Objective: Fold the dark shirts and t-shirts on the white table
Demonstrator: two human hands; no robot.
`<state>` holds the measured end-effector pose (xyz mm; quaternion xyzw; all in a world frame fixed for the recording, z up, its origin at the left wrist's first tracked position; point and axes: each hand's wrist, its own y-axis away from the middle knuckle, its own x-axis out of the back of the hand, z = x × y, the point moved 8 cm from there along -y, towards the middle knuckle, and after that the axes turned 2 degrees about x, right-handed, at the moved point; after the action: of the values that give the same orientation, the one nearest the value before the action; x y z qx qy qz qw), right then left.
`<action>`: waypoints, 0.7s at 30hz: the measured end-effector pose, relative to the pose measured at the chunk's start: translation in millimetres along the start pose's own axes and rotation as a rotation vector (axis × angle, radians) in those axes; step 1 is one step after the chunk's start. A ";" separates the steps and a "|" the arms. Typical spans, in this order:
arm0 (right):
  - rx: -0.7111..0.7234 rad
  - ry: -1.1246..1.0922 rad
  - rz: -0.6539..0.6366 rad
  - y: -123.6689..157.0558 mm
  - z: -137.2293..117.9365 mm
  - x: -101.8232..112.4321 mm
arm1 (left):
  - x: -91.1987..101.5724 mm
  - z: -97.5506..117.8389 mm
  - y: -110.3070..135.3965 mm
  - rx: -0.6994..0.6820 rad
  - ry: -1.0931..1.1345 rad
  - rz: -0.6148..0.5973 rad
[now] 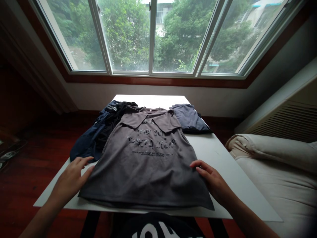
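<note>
A dark grey T-shirt (146,178) lies spread flat on a white table (230,165), its collar at the far end and its hem towards me. Both sleeves are folded inward over the chest, partly covering the printed lettering. My left hand (71,180) is beside the shirt's left edge, fingers and thumb apart, holding nothing. At the right edge, my right hand (213,180) has its fingertips on or just above the fabric. Its index finger and thumb are slightly apart, and no cloth shows between them.
A heap of dark blue and black clothes (91,142) lies left of the shirt, partly over the table edge. At the back right is a folded blue-grey garment (189,117) on something black. A beige padded seat (277,175) stands to the right, below the windows (151,74).
</note>
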<state>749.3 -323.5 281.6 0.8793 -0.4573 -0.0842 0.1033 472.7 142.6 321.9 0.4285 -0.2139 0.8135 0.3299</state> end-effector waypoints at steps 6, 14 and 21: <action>0.076 -0.044 -0.305 -62.5 -4.8 -64.7 | -88.2 144.5 14.7 -0.301 0.346 -0.344; 0.040 0.084 -0.690 -107.1 -7.1 -129.3 | -149.0 213.6 -2.2 -0.330 0.150 -0.341; 0.224 0.314 -0.609 -191.6 -71.6 -99.5 | -150.7 218.9 7.5 -0.410 0.267 -0.612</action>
<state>861.0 -126.9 306.4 0.9833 -0.1592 0.0758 0.0454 651.5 -53.8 313.5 0.2881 -0.1894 0.6666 0.6608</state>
